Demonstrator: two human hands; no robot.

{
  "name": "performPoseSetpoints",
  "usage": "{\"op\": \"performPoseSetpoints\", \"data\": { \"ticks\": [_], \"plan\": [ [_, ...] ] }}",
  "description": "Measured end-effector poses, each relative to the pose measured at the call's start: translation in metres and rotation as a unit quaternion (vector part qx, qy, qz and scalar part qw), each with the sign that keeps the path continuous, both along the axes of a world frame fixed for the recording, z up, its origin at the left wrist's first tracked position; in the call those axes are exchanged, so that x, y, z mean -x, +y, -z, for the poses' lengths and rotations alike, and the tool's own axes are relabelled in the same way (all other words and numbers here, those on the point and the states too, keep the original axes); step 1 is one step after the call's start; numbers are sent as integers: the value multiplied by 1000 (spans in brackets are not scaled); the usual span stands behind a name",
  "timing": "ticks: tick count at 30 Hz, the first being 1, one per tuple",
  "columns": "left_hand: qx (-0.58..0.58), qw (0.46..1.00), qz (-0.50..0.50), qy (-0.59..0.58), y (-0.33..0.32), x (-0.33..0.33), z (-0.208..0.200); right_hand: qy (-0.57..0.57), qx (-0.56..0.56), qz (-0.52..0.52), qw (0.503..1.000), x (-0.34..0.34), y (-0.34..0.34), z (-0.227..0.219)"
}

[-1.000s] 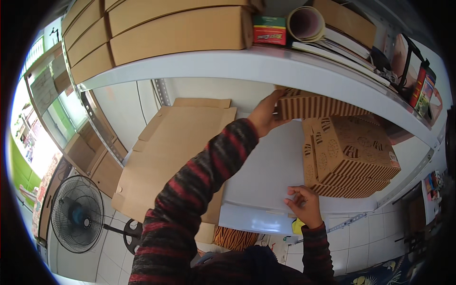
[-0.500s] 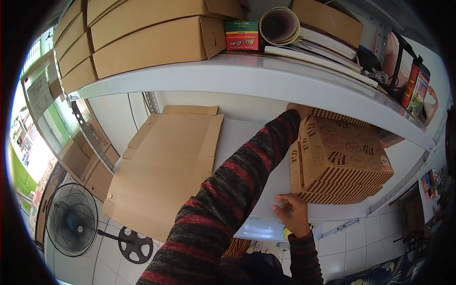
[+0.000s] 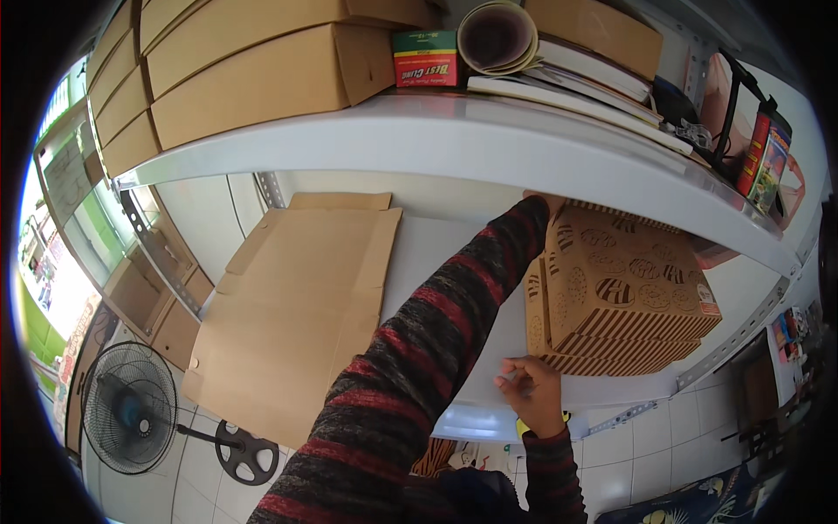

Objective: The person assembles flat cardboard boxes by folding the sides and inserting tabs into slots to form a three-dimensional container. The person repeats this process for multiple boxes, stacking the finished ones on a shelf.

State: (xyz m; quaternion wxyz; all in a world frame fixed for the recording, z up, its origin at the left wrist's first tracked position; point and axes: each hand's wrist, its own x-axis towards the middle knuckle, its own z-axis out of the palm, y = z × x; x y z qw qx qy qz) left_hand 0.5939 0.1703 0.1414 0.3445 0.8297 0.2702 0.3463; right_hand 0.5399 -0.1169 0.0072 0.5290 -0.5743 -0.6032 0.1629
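My left arm stretches diagonally across the middle shelf, its hand (image 3: 545, 198) reaching to the back left corner of a stack of printed brown cardboard boxes (image 3: 633, 279). Only the back of that hand shows; its fingers are hidden behind the boxes and under the upper shelf. Close to the stack's front left corner, my right hand (image 3: 534, 395) hovers with loosely curled fingers. Thumb and forefinger are apart, and nothing shows between them. A plain flat sheet of folding cardboard (image 3: 297, 297) lies on the shelf to the left of my arm.
Overhead runs the white upper shelf (image 3: 419, 140), bearing plain cardboard boxes (image 3: 244, 83), a red and green carton (image 3: 426, 59), a paper roll (image 3: 497, 39) and a spray can (image 3: 764, 157). A standing fan (image 3: 131, 406) is at the lower left. Perforated metal posts (image 3: 161, 253) edge the rack.
The view has shifted slightly, so the shelf items sit a little further left. Both hands keep nearly the same places by the box stack.
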Motion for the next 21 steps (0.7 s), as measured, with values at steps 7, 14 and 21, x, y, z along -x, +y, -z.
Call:
{"op": "performPoseSetpoints", "data": {
  "ticks": [7,14,21],
  "plan": [
    [110,992,46,35,-31,107,-20,10,-10,14,1000,-5,3,11],
    [-5,955,84,284,-121,352,-20,-19,-8,22,1000,3,0,10],
    [5,948,-233,215,-191,551,50,-45,-13,67,997,17,5,14]
  ]
}}
